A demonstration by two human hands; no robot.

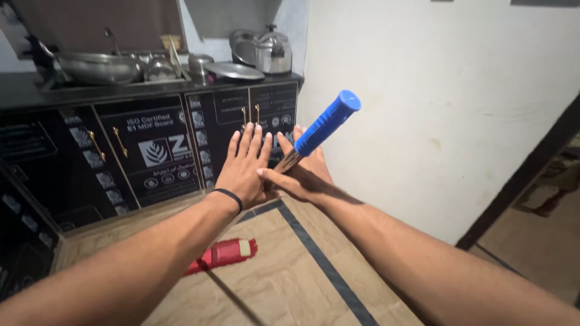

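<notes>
My left hand (244, 164) is stretched out flat, fingers together and pointing up, with a black band on its wrist. It holds nothing and its thumb touches my right hand (305, 172). My right hand grips a tool with a blue handle (327, 122) that sticks up and to the right; the tool's head is hidden behind the hands. Both hands hover in front of the dark cabinet doors (151, 151) with brass handles.
A counter (36, 90) above the cabinets carries metal pans, lids and a pressure cooker (273, 52). A red object (225, 253) lies on the tan floor with a dark stripe. A white wall (435, 108) is at right, beside a doorway (531, 169).
</notes>
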